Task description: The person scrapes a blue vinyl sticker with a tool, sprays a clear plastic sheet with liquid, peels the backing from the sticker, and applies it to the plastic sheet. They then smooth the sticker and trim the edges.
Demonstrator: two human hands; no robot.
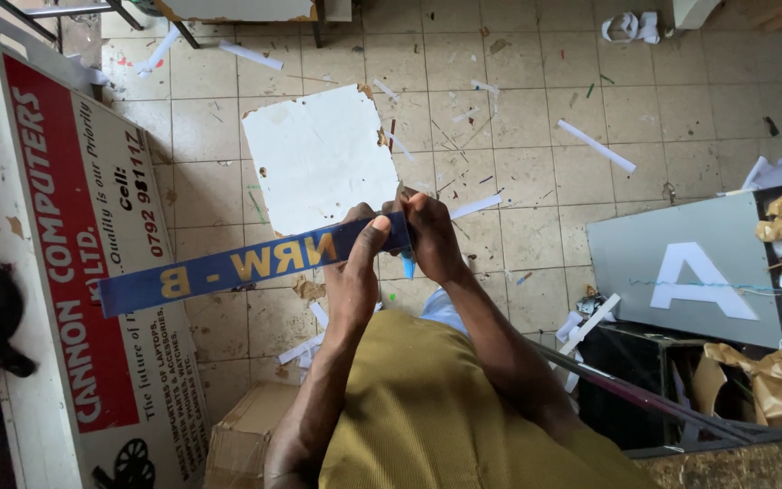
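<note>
Blue strip [246, 263] with yellow lettering is held out in front of the person's chest, above the littered tile floor [536, 136]. Its long axis runs from the grip out to the person's left and slightly downward in the view. The left hand [355, 263] is clamped around the strip near its right end, thumb laid along the face. The right hand [427, 235] closes at that same end, pinching what looks like a small blue-handled tool [407, 264] against the edge. Nearly all the strip's length hangs unsupported beyond the left hand
</note>
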